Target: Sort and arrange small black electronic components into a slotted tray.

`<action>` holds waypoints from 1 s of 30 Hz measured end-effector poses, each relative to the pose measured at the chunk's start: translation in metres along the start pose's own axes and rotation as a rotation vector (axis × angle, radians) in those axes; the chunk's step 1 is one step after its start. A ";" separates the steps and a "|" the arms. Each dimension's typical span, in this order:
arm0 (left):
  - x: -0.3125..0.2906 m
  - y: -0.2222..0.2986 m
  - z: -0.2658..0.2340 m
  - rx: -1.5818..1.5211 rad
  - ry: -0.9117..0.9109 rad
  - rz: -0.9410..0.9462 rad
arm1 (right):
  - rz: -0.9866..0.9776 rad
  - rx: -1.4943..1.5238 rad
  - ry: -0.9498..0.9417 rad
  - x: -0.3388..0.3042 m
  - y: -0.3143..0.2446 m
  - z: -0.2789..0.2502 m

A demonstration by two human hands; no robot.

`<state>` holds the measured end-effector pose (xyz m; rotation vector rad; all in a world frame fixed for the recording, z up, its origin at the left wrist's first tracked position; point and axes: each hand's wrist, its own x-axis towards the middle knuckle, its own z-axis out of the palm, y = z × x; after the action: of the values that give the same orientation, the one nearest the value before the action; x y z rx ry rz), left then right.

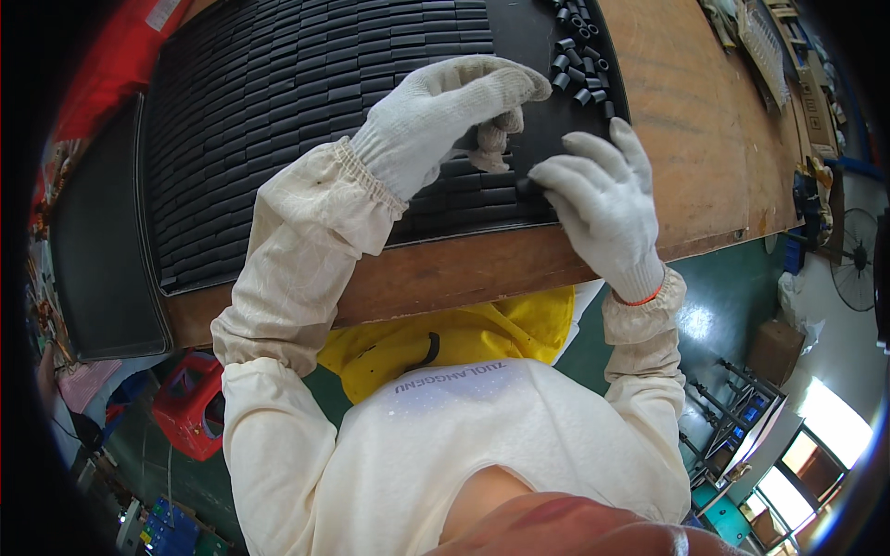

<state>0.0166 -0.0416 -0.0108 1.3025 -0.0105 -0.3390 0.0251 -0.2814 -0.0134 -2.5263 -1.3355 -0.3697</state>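
Note:
A black tray (519, 32) carries many short black tubes (278, 102) packed in close rows. My right hand (603, 190), in a white knitted glove, is at the tray's near right part. Its thumb and forefinger pinch a short black tube (528, 188) beside the end of the nearest rows; its other fingers stand raised. My left hand (450, 111), gloved too, hovers over the right side of the rows. Its fingers are bent and apart from the thumb, with nothing visible between them; the palm is hidden.
Loose black tubes (582, 69) lie scattered along the tray's far right. The tray rests on a brown wooden table (681, 111). Another black tray (97, 232) leans at the left edge. A red plastic stool (190, 408) stands on the green floor, and a fan (855, 250) is at right.

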 end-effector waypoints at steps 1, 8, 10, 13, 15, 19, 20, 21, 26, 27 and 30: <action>-0.001 0.001 0.000 -0.022 0.008 -0.032 | 0.001 -0.012 -0.031 -0.004 -0.003 0.004; 0.011 -0.016 -0.012 -0.743 -0.085 -0.001 | 0.122 -0.104 0.062 -0.006 0.013 -0.021; 0.015 -0.026 -0.022 -0.748 -0.183 0.008 | 0.150 -0.143 0.016 -0.011 0.016 -0.027; 0.016 -0.029 -0.023 -0.690 -0.296 0.043 | 0.190 -0.123 -0.174 -0.014 0.017 -0.027; 0.015 -0.022 -0.016 -0.580 -0.267 0.013 | 0.167 -0.157 -0.172 -0.017 0.018 -0.021; 0.014 -0.022 -0.011 -0.581 -0.312 0.054 | 0.193 -0.164 -0.222 -0.013 0.017 -0.019; 0.013 -0.022 -0.012 -0.601 -0.325 0.041 | 0.185 -0.126 -0.169 -0.011 0.016 -0.018; 0.011 -0.022 -0.012 -0.620 -0.337 0.028 | 0.178 -0.087 -0.116 -0.008 0.014 -0.017; 0.006 -0.011 -0.006 -0.398 -0.255 -0.064 | 0.434 0.227 0.056 0.002 0.005 -0.014; 0.006 -0.010 -0.006 -0.339 -0.278 -0.057 | 0.420 0.297 0.150 0.003 0.005 -0.013; 0.004 -0.013 -0.006 -0.250 -0.252 -0.030 | 0.335 0.312 0.306 0.016 -0.003 -0.014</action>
<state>0.0189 -0.0396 -0.0255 1.0073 -0.1573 -0.5120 0.0298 -0.2724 0.0051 -2.2638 -0.7729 -0.4188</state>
